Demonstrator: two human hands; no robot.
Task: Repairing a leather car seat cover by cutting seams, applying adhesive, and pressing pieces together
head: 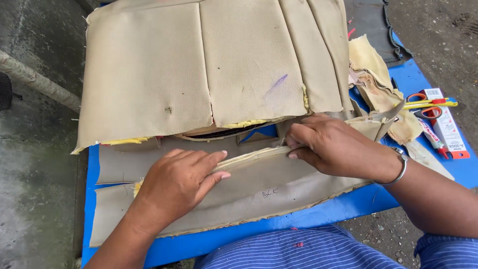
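Hands: both rest on a folded seam strip (251, 156) that runs across the beige leatherette seat cover (209, 74).
Left hand (177, 182): lies palm down on the left part of the strip, fingers stretched flat and close together, pressing it against the grey backing panel (279, 184) beneath.
Right hand (331, 144): pinches the right part of the strip, fingertips curled over its edge just beside the left fingertips; a metal bangle (400, 167) sits on that wrist.
Seat cover: spread over a blue surface (308, 216), its quilted panels lying away from the person, yellow foam (244, 123) showing along the torn lower edge.
Backing panel: lies nearest the person, a small pen mark on it, its frayed edge just short of the surface rim.
Right side: loose cream scraps (371, 69) lie heaped beside the cover; beyond them are scissors with orange and yellow handles (425, 104) and a white and orange carton (445, 127), well apart from the hands.
Person: blue striped clothing (298, 249) shows at the bottom edge.
Ground: wet grey concrete (35, 149) on the left.
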